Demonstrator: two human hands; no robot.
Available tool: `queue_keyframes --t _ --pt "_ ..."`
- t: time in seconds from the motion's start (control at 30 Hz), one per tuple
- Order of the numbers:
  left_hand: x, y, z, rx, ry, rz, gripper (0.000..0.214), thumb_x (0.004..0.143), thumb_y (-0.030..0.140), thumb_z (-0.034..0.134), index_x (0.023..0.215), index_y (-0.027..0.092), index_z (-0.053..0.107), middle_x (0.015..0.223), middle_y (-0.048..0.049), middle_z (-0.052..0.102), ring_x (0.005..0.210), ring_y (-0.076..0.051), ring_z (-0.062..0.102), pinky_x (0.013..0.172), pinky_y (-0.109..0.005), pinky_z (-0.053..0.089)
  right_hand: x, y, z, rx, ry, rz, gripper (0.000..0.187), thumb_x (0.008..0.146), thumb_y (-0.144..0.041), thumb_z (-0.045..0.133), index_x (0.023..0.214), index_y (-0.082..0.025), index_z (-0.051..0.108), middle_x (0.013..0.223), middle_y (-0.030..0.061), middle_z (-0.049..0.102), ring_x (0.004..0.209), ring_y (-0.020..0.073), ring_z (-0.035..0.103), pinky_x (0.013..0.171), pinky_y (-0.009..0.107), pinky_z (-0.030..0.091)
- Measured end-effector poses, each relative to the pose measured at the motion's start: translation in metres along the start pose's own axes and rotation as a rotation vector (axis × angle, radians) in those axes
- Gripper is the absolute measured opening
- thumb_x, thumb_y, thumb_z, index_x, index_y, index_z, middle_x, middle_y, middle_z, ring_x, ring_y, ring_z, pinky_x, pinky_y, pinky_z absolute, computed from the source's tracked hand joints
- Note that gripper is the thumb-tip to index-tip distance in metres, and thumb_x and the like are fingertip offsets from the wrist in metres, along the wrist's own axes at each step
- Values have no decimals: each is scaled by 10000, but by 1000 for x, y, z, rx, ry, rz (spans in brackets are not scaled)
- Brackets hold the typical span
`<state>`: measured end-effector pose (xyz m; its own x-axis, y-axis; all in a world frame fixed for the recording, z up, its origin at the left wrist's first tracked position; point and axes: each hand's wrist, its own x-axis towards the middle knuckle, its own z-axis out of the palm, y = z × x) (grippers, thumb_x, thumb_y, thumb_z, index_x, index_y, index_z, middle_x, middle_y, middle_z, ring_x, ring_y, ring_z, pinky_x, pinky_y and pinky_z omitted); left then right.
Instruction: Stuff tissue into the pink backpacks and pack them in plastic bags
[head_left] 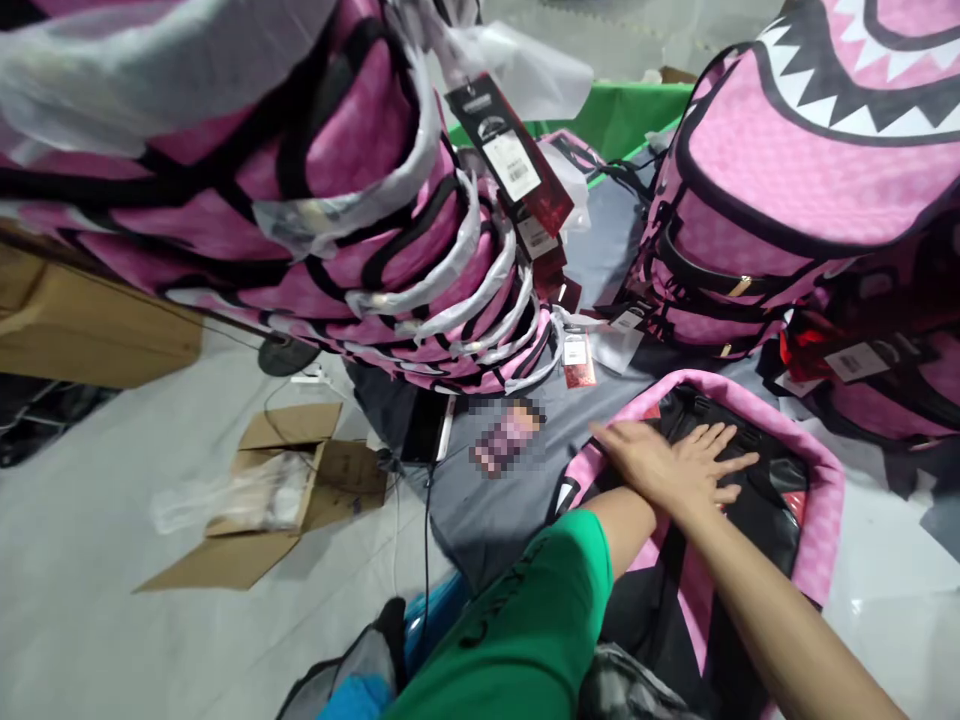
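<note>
While you're resting left hand [711,465], fingers spread, on pink-and-black backpack [765,520], right hand [639,455] is lying across, farther left, grip unclear.

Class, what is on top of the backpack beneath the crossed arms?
The left hand, spread, rests on the backpack; the right hand crosses over. Surfaces beneath them are hidden.

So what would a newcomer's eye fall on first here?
Probably the looming stack of pink-and-black bags with curved white wrapping across the upper left, then the pink backpack with a jagged white-toothed print at upper right. Next, perhaps, the crossed arms at lower right: the bare left hand spread on a black bag with a pink border, the bare right hand beside it.
</note>
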<state>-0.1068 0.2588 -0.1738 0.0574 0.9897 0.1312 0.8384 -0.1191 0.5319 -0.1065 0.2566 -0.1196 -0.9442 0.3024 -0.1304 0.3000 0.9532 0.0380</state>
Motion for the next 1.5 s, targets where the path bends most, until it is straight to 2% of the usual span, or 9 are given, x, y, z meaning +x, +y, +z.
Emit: queue_keyframes --t 0.1,0.2,0.33,0.43,0.83,1.03,1.23,1.33,1.5 --pt "-5 -1 -2 -6 -60 8 603 980 464 511 1542 276 400 1634 -116 338 1536 -287 244 1218 -503 243 50 -45 4 25 -209 -251 393 1022 -307 520 1410 -246 540 1171 79 672 1033 211 625 924 380 477" --pt "-5 -1 -2 -2 -94 11 593 1007 471 449 1560 275 361 1654 -109 294 1557 -265 181 1237 -480 171 80 -55 5 18 -405 -412 593 992 -116 420 1554 -302 389 1107 116 720 1029 233 646 868 349 454" --pt "-3 -2 -4 30 -108 14 612 1004 470 472 1566 260 354 1649 -156 282 1550 -298 196 1236 -461 136 89 -59 5 -2 -463 -401 700 968 -73 362 1616 -302 229 1187 158 692 1079 267 651 862 367 460" --pt "-2 -2 -6 44 -110 14 627 1003 469 476 1572 241 343 1640 -180 284 1546 -312 206 1234 -438 127 91 -67 8 -19 -516 -379 735 959 -50 338 1622 -329 183 1194 160 684 1082 267 661 837 355 475" --pt "-4 1 -18 33 -132 6 599 1011 444 460 1560 222 372 1640 -173 292 1538 -283 224 1230 -413 125 95 -71 4 -22 -548 -384 693 988 -57 305 1623 -309 188 1188 163 681 1101 265 661 864 352 489" --pt "-4 -2 -10 -8 -127 -2 610 1008 444 466 1570 240 345 1656 -164 249 1547 -303 188 1234 -450 105 89 -69 0 6 -521 -389 676 993 -72 280 1629 -277 180 1178 156 686 1109 271 654 878 358 485" --pt "-3 -4 -6 34 -110 41 631 1004 466 450 1577 231 331 1635 -163 290 1544 -331 198 1227 -486 116 78 -67 3 18 -481 -383 642 1000 -97 296 1622 -244 228 1191 171 684 1098 275 652 906 370 480" --pt "-3 -3 -7 67 -90 42 625 1010 457 444 1577 222 331 1626 -189 304 1536 -327 226 1226 -458 131 77 -72 4 47 -467 -467 637 995 -89 330 1609 -252 275 1179 171 685 1086 273 654 919 368 478" --pt "-4 -4 -9 48 -72 56 614 1009 439 433 1575 221 340 1615 -180 333 1536 -337 223 1225 -482 164 80 -93 3 39 -499 -756 654 995 -67 334 1597 -319 289 1106 127 707 1007 240 686 861 341 493"
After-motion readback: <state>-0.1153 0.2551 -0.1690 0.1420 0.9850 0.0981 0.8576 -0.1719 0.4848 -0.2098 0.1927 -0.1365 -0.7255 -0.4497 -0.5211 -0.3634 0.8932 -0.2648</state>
